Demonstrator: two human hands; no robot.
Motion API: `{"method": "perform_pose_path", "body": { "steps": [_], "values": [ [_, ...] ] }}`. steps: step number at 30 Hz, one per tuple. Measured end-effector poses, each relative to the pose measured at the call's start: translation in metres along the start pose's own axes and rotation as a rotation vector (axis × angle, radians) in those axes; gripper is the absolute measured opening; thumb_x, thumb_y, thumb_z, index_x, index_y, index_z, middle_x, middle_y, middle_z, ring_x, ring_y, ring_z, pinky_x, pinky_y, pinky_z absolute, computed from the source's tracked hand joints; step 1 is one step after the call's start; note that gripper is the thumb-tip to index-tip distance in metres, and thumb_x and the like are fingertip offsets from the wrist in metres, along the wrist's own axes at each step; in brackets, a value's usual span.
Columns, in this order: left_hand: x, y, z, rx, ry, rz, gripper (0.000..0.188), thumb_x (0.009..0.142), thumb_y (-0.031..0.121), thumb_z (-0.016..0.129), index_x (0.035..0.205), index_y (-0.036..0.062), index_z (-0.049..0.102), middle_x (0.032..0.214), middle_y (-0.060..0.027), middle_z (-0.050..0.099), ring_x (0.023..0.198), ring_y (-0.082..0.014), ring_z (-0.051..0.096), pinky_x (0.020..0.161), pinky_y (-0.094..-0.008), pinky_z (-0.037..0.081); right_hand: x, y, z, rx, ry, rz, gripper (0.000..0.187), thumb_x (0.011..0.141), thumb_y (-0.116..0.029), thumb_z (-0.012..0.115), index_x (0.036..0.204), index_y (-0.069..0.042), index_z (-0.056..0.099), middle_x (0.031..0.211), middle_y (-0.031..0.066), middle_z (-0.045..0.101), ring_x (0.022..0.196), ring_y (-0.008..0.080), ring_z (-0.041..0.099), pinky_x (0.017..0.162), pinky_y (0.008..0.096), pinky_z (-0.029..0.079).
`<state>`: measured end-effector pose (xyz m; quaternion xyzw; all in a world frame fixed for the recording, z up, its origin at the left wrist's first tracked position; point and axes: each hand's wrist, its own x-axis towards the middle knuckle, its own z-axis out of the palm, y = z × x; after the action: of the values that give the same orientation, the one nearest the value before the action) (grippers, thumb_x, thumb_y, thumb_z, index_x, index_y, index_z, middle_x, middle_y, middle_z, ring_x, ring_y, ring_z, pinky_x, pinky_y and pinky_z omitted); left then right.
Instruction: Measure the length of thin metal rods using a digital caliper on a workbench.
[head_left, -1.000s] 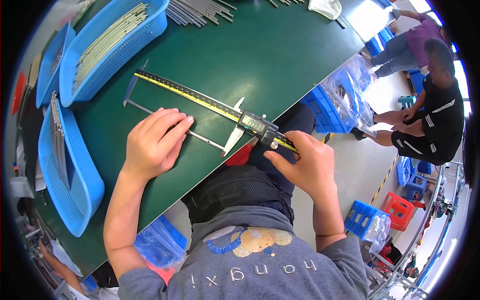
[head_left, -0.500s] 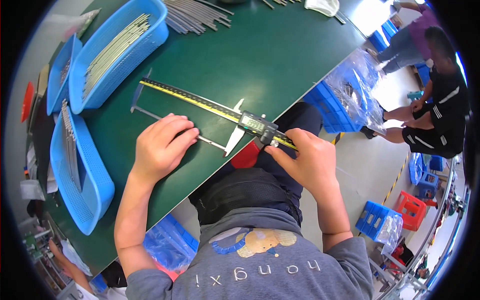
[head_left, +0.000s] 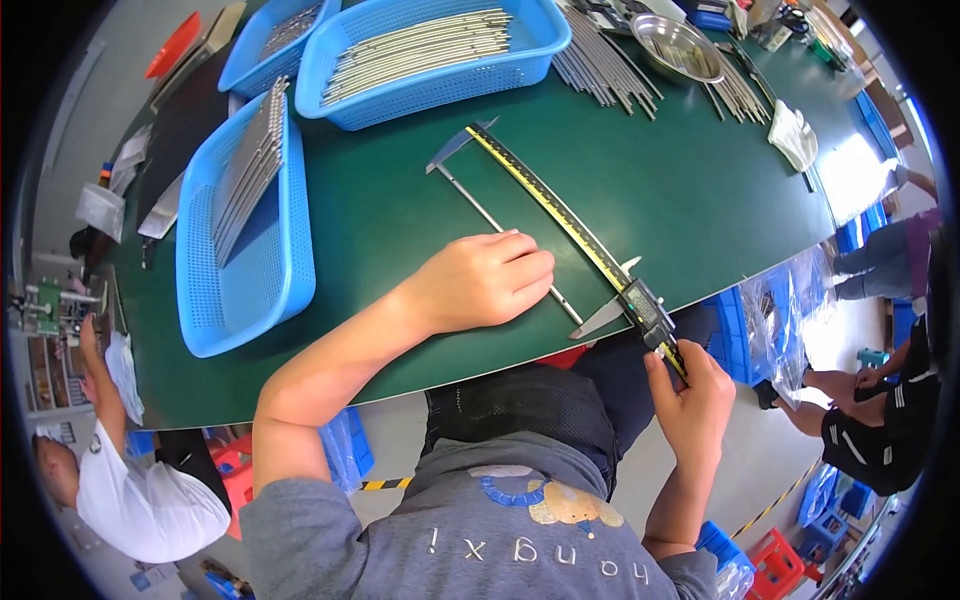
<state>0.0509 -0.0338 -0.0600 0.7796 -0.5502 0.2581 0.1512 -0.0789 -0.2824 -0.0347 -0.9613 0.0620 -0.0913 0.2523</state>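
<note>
A digital caliper with a black and yellow scale lies slantwise over the green table, its jaws spread wide. Between those jaws runs a thin grey metal rod, one end at the far jaw and the other at the sliding jaw. My left hand is closed over the middle of the rod, its fingers curled down and partly hiding it. The near end of the caliper, just past its display, is gripped by my right hand, thumb near the slider at the table's edge.
Blue baskets with rods stand at the far side and left. Loose rods, a steel bowl and a white cloth lie at the far right. People sit at left and right.
The view has turned, so the table and baskets appear shifted right. The caliper points more away from me. Both hands keep their hold on the rod and caliper.
</note>
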Motion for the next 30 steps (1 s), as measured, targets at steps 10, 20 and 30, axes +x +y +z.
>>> {"method": "perform_pose_path", "body": {
  "steps": [10,20,30],
  "values": [
    [-0.0032,-0.0014,0.0011,-0.051,-0.078,-0.009,0.018,0.067,0.009,0.063,0.085,0.0039,0.063,0.091,-0.0046,0.061,0.084,-0.0198,0.061,0.071,-0.0304,0.055,-0.0037,0.0019,0.0060,0.043,0.001,0.001,0.023,0.079,-0.016,0.072,0.087,0.003,0.061,0.059,0.0079,0.050,0.047,0.0130,0.041,0.045,0.0281,0.033],
    [-0.0049,-0.0004,0.0020,-0.048,-0.083,0.012,0.013,0.071,0.010,0.065,0.083,0.0042,0.064,0.096,-0.0035,0.062,0.089,-0.0193,0.061,0.080,-0.0336,0.056,-0.0055,0.0044,0.0055,0.028,-0.030,0.029,0.026,0.076,-0.020,0.074,0.085,0.000,0.061,0.059,0.0103,0.053,0.048,0.0226,0.048,0.046,0.0332,0.036],
    [-0.0053,0.0009,0.0044,-0.039,-0.038,0.004,0.015,0.070,0.011,0.065,0.083,0.0038,0.063,0.094,-0.0038,0.061,0.087,-0.0187,0.061,0.078,-0.0338,0.056,-0.0057,0.0048,0.0041,0.019,-0.037,0.022,0.024,0.077,-0.020,0.074,0.084,0.000,0.061,0.059,0.0102,0.052,0.048,0.0229,0.048,0.046,0.0332,0.036]
  ]
}}
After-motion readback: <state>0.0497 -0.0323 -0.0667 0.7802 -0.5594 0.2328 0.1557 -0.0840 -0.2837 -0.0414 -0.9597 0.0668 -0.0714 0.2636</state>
